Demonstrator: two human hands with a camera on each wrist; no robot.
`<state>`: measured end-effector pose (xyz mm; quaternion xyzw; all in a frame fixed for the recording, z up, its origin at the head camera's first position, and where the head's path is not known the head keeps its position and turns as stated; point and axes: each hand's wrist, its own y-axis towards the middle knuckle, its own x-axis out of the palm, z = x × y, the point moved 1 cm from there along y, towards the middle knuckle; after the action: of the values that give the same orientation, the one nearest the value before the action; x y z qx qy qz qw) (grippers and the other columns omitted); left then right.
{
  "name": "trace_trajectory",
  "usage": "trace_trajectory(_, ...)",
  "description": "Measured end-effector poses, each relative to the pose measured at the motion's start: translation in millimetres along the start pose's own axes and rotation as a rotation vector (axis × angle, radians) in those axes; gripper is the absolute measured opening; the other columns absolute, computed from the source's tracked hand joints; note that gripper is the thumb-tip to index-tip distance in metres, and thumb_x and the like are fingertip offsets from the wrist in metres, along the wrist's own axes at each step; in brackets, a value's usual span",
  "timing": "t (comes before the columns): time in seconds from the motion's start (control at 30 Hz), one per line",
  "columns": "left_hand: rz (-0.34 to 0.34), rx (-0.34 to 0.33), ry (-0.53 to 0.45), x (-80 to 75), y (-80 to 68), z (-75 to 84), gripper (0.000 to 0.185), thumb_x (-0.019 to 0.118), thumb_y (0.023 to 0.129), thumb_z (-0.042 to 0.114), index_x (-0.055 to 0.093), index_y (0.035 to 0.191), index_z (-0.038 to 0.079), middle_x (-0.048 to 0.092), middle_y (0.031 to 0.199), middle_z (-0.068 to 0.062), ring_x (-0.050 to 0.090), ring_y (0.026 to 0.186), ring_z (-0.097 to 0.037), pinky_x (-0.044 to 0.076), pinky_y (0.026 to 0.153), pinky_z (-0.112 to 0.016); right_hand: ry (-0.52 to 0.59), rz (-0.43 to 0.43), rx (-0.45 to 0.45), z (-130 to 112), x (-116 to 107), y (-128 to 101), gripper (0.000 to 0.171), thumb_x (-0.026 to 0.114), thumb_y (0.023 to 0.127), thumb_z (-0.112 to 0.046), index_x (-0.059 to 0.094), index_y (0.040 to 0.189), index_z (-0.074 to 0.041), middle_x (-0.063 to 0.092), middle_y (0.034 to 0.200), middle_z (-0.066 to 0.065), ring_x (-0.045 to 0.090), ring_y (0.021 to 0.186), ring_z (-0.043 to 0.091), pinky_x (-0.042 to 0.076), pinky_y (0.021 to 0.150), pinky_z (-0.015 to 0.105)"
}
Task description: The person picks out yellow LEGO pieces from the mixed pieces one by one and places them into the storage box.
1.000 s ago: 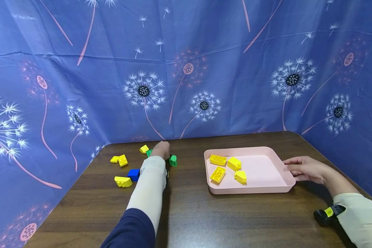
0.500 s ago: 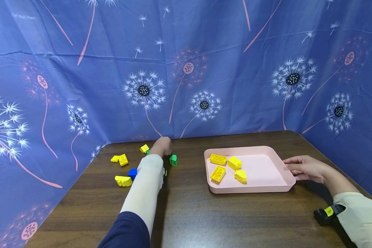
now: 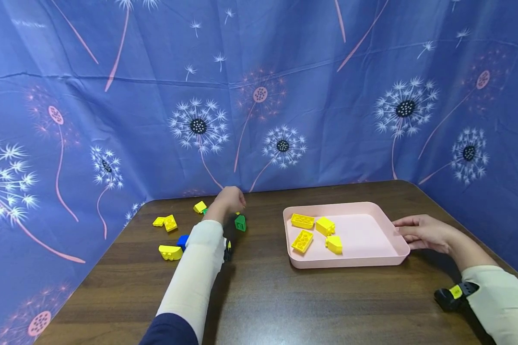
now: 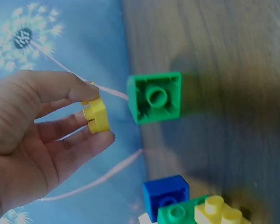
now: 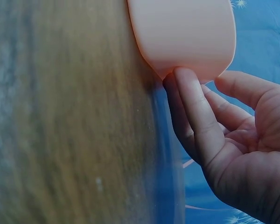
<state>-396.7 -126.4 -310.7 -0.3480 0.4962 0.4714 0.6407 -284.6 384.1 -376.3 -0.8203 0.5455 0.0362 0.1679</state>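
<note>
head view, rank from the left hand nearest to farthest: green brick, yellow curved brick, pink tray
1. green brick, just right of and below the left hand
2. yellow curved brick, nearer the table's left edge
3. pink tray, on the right side

Glossy plastic bricks (image 4: 96, 115) (smooth), matt pink tray (image 3: 390, 229), wood-grain table (image 3: 285, 297).

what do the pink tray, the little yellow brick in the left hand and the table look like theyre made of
Pink tray: likely moulded plastic, matte, with smooth rounded corners and one even colour.
Yellow brick, pinched by the left hand: glossy hard plastic, judging by its crisp moulded studs.
Table: wood-grain surface, dark brown with a slight sheen; solid wood or laminate cannot be told.
</note>
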Motion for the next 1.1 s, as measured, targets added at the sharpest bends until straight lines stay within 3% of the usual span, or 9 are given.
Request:
trace_trajectory(0.23,0.006,0.140,0.040,-3.7,-9.9,20.2,0.017,0.067,0.077,0.002,0.077,0.087,0.010,0.070,0.089,0.001,0.062,0.088,-0.019,0.051,0.075,-0.032,-0.008,0.006,0.009,-1.9,1.5,-0.8,0.061,0.056,0.099,-0.011,0.023,0.138,0.022,0.067,0.108,0.005,0.068,0.091,0.017,0.057,0.077,0.039)
trace_trajectory(0.4,0.018,0.184,0.064,-7.4,-15.8,35.6,0.022,0.064,0.077,-0.001,0.077,0.089,0.012,0.070,0.096,0.001,0.062,0.095,-0.020,0.051,0.078,-0.033,-0.015,0.009,0.009,-2.4,1.3,-1.5,0.061,0.056,0.099,-0.012,0.023,0.138,0.022,0.067,0.108,0.005,0.068,0.091,0.017,0.057,0.077,0.038)
trace_trajectory(0.7,0.028,0.350,0.118,-12.4,-25.3,62.4,0.018,0.070,0.076,0.000,0.078,0.089,0.010,0.071,0.088,0.003,0.062,0.088,-0.017,0.051,0.077,-0.031,-0.013,0.010,0.013,-1.1,1.9,-1.7,0.062,0.055,0.099,-0.011,0.021,0.138,0.023,0.067,0.108,0.006,0.068,0.091,0.017,0.057,0.078,0.039)
trace_trajectory(1.1,-0.007,0.468,0.111,-20.9,-35.1,99.0,0.017,0.073,0.077,0.003,0.078,0.092,0.011,0.070,0.088,0.003,0.058,0.084,-0.015,0.050,0.076,-0.027,-0.012,0.010,0.007,-0.7,0.5,-2.2,0.061,0.056,0.098,-0.011,0.024,0.137,0.023,0.067,0.107,0.005,0.068,0.091,0.018,0.057,0.077,0.038)
